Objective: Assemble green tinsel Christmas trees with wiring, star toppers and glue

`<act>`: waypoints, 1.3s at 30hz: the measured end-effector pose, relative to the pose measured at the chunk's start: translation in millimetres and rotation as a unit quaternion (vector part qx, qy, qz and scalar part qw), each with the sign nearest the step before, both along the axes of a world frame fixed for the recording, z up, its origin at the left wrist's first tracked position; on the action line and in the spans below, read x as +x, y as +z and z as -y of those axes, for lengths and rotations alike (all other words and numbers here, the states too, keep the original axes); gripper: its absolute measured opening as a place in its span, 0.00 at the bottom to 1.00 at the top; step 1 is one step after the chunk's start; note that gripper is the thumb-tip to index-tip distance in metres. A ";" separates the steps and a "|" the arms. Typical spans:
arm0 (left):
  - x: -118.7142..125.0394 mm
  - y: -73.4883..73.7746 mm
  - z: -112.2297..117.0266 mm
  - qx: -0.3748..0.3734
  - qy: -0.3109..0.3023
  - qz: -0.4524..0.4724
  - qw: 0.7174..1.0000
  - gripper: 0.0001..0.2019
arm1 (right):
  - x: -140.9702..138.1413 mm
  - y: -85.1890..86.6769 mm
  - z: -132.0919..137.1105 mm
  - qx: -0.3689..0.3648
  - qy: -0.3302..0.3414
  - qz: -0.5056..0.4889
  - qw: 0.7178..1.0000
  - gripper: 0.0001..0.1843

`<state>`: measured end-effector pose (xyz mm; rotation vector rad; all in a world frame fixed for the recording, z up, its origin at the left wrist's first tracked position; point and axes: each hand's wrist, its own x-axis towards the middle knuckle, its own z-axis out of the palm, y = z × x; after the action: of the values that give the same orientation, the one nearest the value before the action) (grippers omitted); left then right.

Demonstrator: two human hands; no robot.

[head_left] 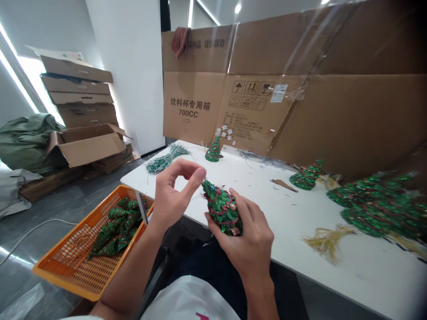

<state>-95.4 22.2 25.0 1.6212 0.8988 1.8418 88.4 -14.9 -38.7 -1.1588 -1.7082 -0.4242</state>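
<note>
Right-hand fingers [242,204] wrap a garlanded sequin tree [222,209]; left-hand fingers [196,173] pinch beside its tip (any hold unclear); bare green cones [115,231] remain in the orange basket [66,262].

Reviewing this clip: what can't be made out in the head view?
In the head view:
The lower part of the green sequin tree: hidden by the right hand.
Anything between the fingertips of the left hand: too small to tell.
The far end of the tree pile: cut off by the right edge.
The print on the white label: too small to read.
</note>
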 end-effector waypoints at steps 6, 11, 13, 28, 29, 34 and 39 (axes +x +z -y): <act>6.2 0.0 3.0 0.034 -0.024 0.028 0.999 0.09 | -1.0 -0.9 1.2 0.020 -0.008 0.007 1.000 0.35; 8.7 -1.3 0.5 0.026 -0.049 0.041 0.998 0.10 | -3.7 -2.9 2.6 0.017 -0.003 -0.011 1.000 0.34; 9.8 -1.6 -0.3 0.029 -0.064 0.048 0.996 0.10 | -5.1 -2.0 3.9 0.013 0.004 -0.020 1.000 0.34; 1.6 -7.0 -19.8 -0.005 -0.186 0.077 0.980 0.15 | -16.9 6.4 21.7 -0.264 0.164 -0.247 0.918 0.30; 2.0 -7.6 -20.8 -0.010 -0.189 0.079 0.979 0.16 | -17.6 7.7 21.9 -0.295 0.184 -0.271 0.898 0.30; 3.5 -8.4 -22.9 -0.015 -0.216 0.091 0.972 0.17 | -23.0 14.9 21.7 -0.391 0.313 -0.370 0.782 0.22; 5.4 -10.3 -25.6 -0.018 -0.199 0.104 0.974 0.18 | -30.2 17.2 20.2 -0.454 0.414 -0.464 0.638 0.22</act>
<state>-90.0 47.8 14.7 1.4287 0.4710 1.6612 58.2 -35.1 -21.5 -0.7720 -1.2054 1.5366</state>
